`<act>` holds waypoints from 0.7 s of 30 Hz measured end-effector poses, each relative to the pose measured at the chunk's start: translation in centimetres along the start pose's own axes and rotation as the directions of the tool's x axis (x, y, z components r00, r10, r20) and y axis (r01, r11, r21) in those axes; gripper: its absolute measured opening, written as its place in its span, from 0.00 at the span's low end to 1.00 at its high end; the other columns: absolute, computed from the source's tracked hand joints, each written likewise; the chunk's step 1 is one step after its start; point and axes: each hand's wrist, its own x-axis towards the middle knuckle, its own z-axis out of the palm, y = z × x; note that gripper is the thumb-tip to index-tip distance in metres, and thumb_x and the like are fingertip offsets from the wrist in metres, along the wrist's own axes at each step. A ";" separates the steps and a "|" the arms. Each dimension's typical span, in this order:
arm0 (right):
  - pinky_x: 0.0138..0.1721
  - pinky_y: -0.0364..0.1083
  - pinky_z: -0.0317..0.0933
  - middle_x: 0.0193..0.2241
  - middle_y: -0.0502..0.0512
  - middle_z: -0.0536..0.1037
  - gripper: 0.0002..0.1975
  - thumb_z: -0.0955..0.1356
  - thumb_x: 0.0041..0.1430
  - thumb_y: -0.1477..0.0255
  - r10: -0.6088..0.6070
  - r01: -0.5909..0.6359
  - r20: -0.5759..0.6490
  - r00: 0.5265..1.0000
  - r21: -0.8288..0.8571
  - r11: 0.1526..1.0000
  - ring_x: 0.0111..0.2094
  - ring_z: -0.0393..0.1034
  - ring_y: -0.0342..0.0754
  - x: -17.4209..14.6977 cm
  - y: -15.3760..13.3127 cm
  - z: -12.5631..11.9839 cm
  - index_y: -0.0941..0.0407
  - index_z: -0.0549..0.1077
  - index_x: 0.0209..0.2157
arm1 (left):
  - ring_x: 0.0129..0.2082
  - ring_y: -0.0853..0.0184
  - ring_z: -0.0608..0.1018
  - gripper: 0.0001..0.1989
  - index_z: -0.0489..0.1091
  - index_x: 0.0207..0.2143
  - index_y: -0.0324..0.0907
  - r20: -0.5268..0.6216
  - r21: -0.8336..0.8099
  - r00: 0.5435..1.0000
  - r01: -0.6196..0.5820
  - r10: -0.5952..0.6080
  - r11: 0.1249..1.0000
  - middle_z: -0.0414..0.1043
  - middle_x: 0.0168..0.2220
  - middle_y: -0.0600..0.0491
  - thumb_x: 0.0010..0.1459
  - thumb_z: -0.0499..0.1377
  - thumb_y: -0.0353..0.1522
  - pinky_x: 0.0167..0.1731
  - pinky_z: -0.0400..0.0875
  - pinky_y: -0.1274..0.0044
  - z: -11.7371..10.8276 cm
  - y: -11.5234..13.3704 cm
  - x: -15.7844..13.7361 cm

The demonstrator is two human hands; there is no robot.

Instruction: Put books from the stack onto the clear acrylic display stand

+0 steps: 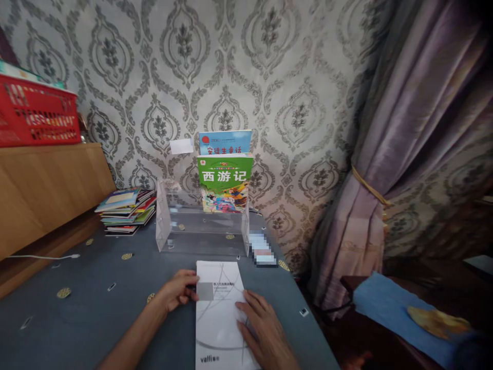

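A white booklet (221,324) with thin grey curved lines, a grey rectangle and "valli" printed low on its cover lies on the table in front of me. My left hand (179,290) is at its left edge, fingers bent and apart, the tips at the edge. Across its right side rests my right hand (265,326), fingers stretched out over the cover and edge. Beyond the booklet stands a clear tiered rack (164,221). On its upper tiers lean a green picture book (225,182) and, behind it, a blue book (227,140).
A stack of books (127,210) lies left of the rack, beside a wooden cabinet (50,190) bearing a red basket (38,113). A pixelated flat object (263,249) lies right of the rack. White cable (46,256) is at left. Curtain (358,205) hangs beyond the table's right edge.
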 end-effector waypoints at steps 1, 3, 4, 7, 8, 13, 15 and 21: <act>0.51 0.61 0.71 0.52 0.63 0.79 0.16 0.66 0.59 0.75 0.001 -0.001 -0.004 1.000 0.010 1.000 0.55 0.72 0.61 -0.1 0.1 0.0 0.52 0.78 0.47 | 0.16 0.72 0.77 0.20 0.71 0.40 0.37 0.067 0.049 0.998 -0.022 0.019 0.999 0.75 0.28 0.52 0.48 0.70 0.38 0.08 0.47 0.86 0.1 -0.2 -0.1; 0.52 0.60 0.71 0.52 0.63 0.79 0.16 0.65 0.60 0.73 0.016 -0.016 -0.004 1.000 0.053 0.998 0.55 0.73 0.60 0.0 0.4 -0.2 0.52 0.78 0.48 | 0.17 0.70 0.78 0.22 0.72 0.40 0.36 0.191 0.100 0.980 -0.073 0.053 0.992 0.76 0.29 0.51 0.47 0.70 0.41 0.09 0.53 0.86 0.3 -0.4 -0.4; 0.52 0.60 0.71 0.52 0.62 0.79 0.16 0.65 0.61 0.73 0.040 -0.039 -0.004 0.999 0.086 0.995 0.54 0.73 0.59 0.2 0.5 -0.4 0.52 0.77 0.49 | 0.18 0.69 0.79 0.24 0.72 0.41 0.36 0.237 0.107 0.970 -0.090 0.062 0.990 0.76 0.30 0.50 0.47 0.70 0.42 0.10 0.57 0.86 0.4 -0.3 -0.6; 0.51 0.57 0.72 0.52 0.62 0.79 0.22 0.63 0.61 0.70 0.205 -0.200 0.001 0.979 0.222 0.954 0.52 0.75 0.57 1.5 0.8 -1.2 0.54 0.73 0.56 | 0.22 0.67 0.81 0.26 0.72 0.44 0.37 0.281 0.113 0.956 -0.126 0.090 0.986 0.77 0.31 0.50 0.48 0.69 0.45 0.16 0.67 0.83 0.2 0.5 -1.3; 0.48 0.56 0.73 0.49 0.62 0.81 0.23 0.63 0.61 0.69 0.267 -0.262 0.023 0.964 0.279 0.924 0.48 0.77 0.57 2.3 0.8 -1.4 0.56 0.71 0.58 | 0.22 0.67 0.81 0.26 0.72 0.44 0.37 0.274 0.118 0.956 -0.147 0.110 0.982 0.77 0.31 0.49 0.48 0.68 0.45 0.17 0.69 0.82 0.2 1.0 -1.5; 0.33 0.50 0.73 0.32 0.57 0.83 0.19 0.63 0.62 0.63 0.369 -0.364 0.103 0.924 0.535 0.763 0.32 0.78 0.53 7.2 0.6 -2.8 0.58 0.74 0.48 | 0.24 0.67 0.80 0.25 0.72 0.47 0.38 0.190 0.189 0.935 -0.335 0.301 0.923 0.76 0.29 0.50 0.52 0.65 0.45 0.24 0.71 0.80 0.8 4.2 -2.5; 0.36 0.49 0.72 0.36 0.59 0.83 0.17 0.64 0.62 0.61 0.396 -0.330 0.004 0.918 0.561 0.759 0.37 0.78 0.54 8.7 0.3 -3.1 0.57 0.76 0.44 | 0.25 0.67 0.79 0.24 0.73 0.47 0.38 0.154 0.229 0.895 -0.444 0.418 0.866 0.75 0.28 0.51 0.52 0.64 0.44 0.27 0.71 0.79 1.3 5.5 -2.8; 0.38 0.49 0.73 0.41 0.61 0.82 0.17 0.63 0.65 0.58 0.424 -0.311 -0.153 0.893 0.472 0.825 0.43 0.77 0.56 8.8 -0.2 -2.2 0.54 0.76 0.42 | 0.27 0.69 0.73 0.16 0.74 0.42 0.39 0.056 0.326 0.719 -0.669 0.693 0.667 0.74 0.30 0.52 0.56 0.59 0.40 0.30 0.68 0.78 2.3 5.4 -1.8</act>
